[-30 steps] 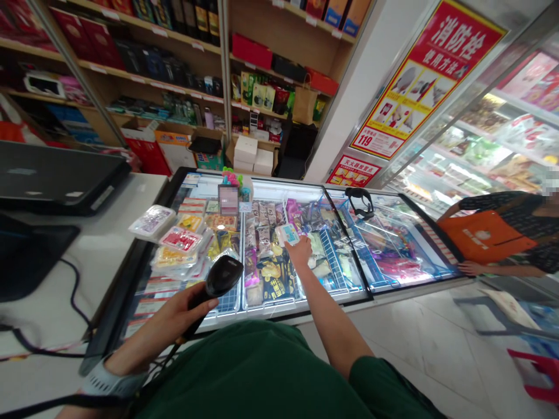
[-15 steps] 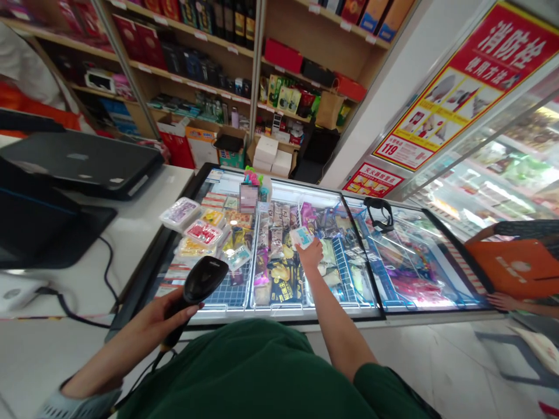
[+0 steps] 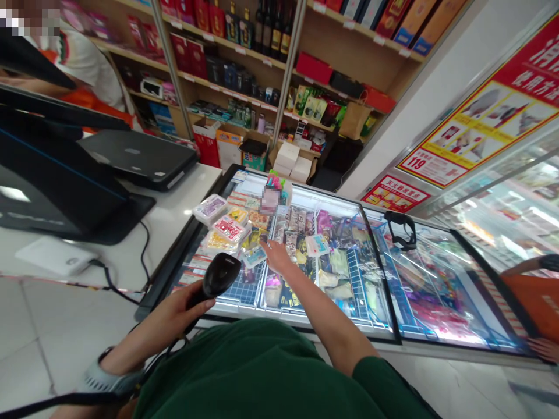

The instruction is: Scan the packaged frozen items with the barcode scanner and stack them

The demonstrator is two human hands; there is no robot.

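A black handheld scanner is gripped in my left hand, low over the front left part of the glass-topped freezer. My right hand reaches over the glass with its fingers apart, close to a pack with a pale blue label; nothing shows in its grasp. Left of it several clear packs are piled, among them one with a red label and one with a purple label. Another blue-labelled pack lies on the glass to the right of my right hand.
A white counter with a black terminal and cables is at the left. A black strap-like object lies on the glass. One person is at the upper left, another person's hand at the right edge. Shelves stand behind.
My right hand has let go of the blue-labelled pack, left it on the glass and moved left toward the other blue-labelled pack. The view has turned left; my left hand still holds the scanner.
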